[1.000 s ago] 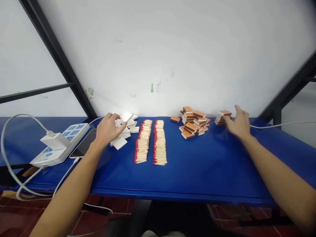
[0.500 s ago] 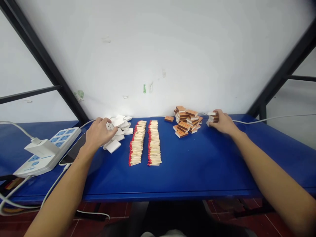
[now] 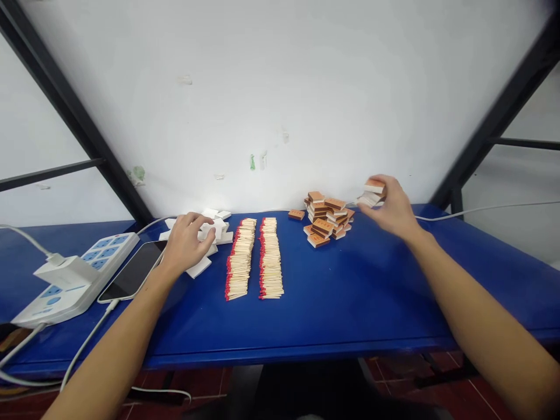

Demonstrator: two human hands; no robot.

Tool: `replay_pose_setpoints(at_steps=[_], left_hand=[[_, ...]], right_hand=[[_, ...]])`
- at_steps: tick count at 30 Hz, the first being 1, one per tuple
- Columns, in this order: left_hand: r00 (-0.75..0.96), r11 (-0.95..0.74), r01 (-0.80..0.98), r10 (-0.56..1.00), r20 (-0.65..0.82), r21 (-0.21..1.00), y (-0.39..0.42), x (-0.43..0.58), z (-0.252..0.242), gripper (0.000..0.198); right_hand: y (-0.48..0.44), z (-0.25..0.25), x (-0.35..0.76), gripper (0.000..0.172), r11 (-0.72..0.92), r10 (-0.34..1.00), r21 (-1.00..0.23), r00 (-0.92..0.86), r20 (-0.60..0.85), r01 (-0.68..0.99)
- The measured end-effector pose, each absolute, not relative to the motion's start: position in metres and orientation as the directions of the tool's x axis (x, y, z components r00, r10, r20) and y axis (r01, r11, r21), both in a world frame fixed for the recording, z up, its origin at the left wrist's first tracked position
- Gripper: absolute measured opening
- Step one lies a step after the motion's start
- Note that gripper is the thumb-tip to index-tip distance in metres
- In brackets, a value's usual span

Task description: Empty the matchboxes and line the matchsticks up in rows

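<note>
My right hand is raised a little above the table at the right, its fingers wrapped round several small matchboxes. To its left lies a pile of orange and white matchboxes. Over the heap of white box pieces at the left is my left hand, fingers curved and apart, with nothing visibly held. Two columns of red-tipped matches, one at the left and one at the right, lie between the heaps.
On the blue table, a white power strip with a plugged charger and a phone lie at the left. White cables run beside them and along the wall. Dark metal frame bars slope at both sides.
My right hand has lifted with the matchboxes and moved slightly left. My left hand has shifted right over the white pieces. The view has also shifted slightly.
</note>
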State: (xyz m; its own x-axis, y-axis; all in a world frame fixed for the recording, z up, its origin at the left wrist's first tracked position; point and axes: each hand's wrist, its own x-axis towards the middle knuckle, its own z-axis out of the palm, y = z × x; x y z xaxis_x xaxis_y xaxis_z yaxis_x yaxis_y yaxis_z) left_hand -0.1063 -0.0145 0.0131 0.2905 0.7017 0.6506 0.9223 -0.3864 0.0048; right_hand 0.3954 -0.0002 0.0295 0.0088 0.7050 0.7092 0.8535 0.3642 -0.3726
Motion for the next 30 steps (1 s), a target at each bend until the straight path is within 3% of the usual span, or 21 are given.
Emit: replay_pose_setpoints(at_steps=[3,5,8,10,15,24,30], left_hand=[[0.352,-0.433,0.901,0.715,0.604,-0.012,-0.014,-0.101,0.007,0.034],[0.364,-0.422,0.906,0.736,0.57,-0.033,-0.013,-0.099,0.002,0.035],[0.381,-0.404,0.911,0.762,0.524,-0.075,-0.013,-0.095,-0.005,0.034],[0.405,-0.411,0.906,0.769,0.494,-0.103,-0.012,-0.093,-0.008,0.033],[0.442,-0.422,0.894,0.772,0.456,-0.153,-0.008,-0.087,-0.013,0.03],[0.348,-0.314,0.937,0.813,0.468,-0.152,-0.007,-0.098,-0.012,0.029],[0.353,-0.352,0.93,0.775,0.524,-0.106,-0.014,-0.094,-0.002,0.031]], right_hand=[[-0.032,0.061,0.371,0.072,0.542,0.798,-0.477,-0.247,0.549,0.692],[-0.049,0.071,0.357,0.071,0.526,0.843,-0.55,-0.483,0.237,0.648],[-0.06,0.073,0.346,0.068,0.416,0.723,-0.609,-0.652,-0.23,0.676],[-0.06,0.07,0.343,0.066,0.375,0.677,-0.614,-0.658,-0.331,0.695],[-0.057,0.069,0.344,0.063,0.403,0.679,-0.561,-0.647,-0.347,0.724],[-0.049,0.045,0.339,0.061,0.39,0.839,-0.339,-0.482,-0.253,0.856],[-0.046,0.042,0.327,0.036,0.417,0.86,-0.257,-0.47,-0.198,0.872]])
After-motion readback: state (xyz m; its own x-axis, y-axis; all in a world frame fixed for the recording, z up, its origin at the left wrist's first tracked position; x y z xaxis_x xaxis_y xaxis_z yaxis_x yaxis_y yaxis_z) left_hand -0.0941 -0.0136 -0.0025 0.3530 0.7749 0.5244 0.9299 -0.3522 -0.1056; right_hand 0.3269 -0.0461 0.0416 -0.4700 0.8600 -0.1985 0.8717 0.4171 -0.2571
